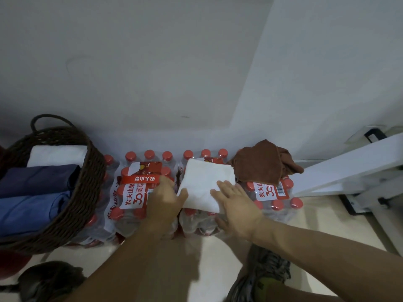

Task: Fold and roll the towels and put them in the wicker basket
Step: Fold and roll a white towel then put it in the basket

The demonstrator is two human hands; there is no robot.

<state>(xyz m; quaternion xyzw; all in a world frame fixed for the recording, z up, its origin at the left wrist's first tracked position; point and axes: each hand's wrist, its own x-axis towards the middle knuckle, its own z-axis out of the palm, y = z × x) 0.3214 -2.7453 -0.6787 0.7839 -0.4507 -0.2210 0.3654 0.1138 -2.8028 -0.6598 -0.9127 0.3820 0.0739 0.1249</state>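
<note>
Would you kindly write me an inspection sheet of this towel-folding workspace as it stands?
Surface: shrink-wrapped bottle packs on a pale floor serve as the bench.
Job's things: folded white towel on the packs; crumpled brown towel beside it; wicker basket holds three rolled towels.
Clutter: nothing seen.
Grippers: left hand touches the white towel's edge; right hand lies flat on it.
Cables: nothing seen.
Surroundings: white wall, white frame at right.

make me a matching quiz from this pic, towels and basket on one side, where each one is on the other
Things:
1. white folded towel
2. brown towel
3. dark blue towel
4. wicker basket

Places:
A. inside the basket
B. crumpled on the rightmost bottle pack
C. under both hands, on the middle pack
D. at the left, by the wall

Pairs: 1-C, 2-B, 3-A, 4-D
</note>
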